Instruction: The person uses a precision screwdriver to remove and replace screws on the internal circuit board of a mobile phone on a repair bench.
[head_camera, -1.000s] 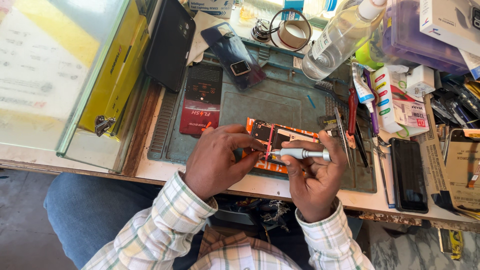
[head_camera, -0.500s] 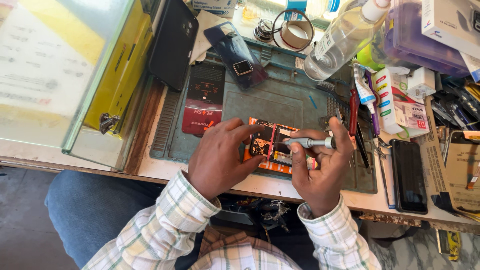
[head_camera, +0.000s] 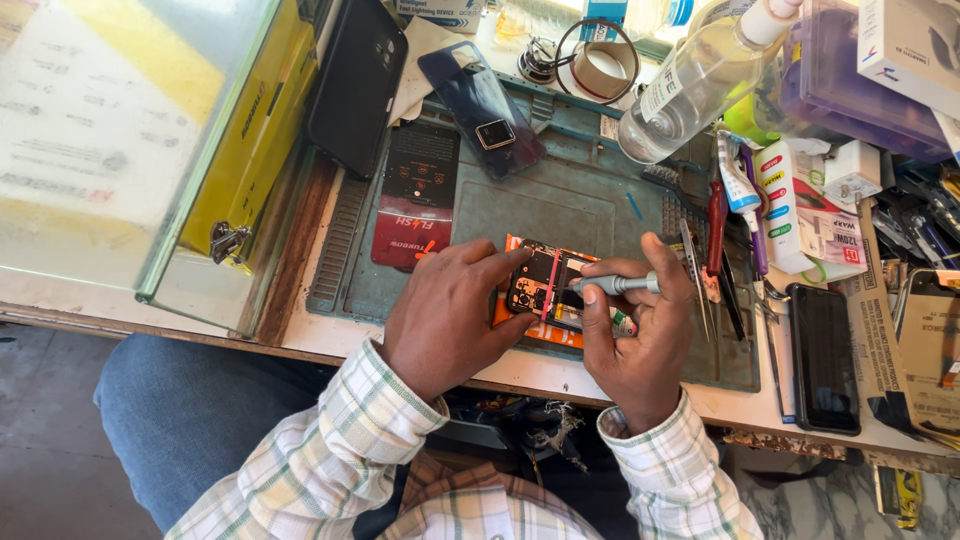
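near the table's front edge, our left hand (head_camera: 445, 315) steadies the opened phone (head_camera: 545, 290); right hand (head_camera: 640, 335) grip closed on screwdriver (head_camera: 615, 285), mid-screw work; next move needs the tip kept seated.

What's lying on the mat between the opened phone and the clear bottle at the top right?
In the head view, only bare teal mat lies between the opened phone and the clear bottle, apart from a small blue sliver.

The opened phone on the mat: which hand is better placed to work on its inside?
The right hand. It holds the screwdriver, whose tip points at the phone. The left hand lies over the phone's left side, holding it on the mat, and holds no tool.
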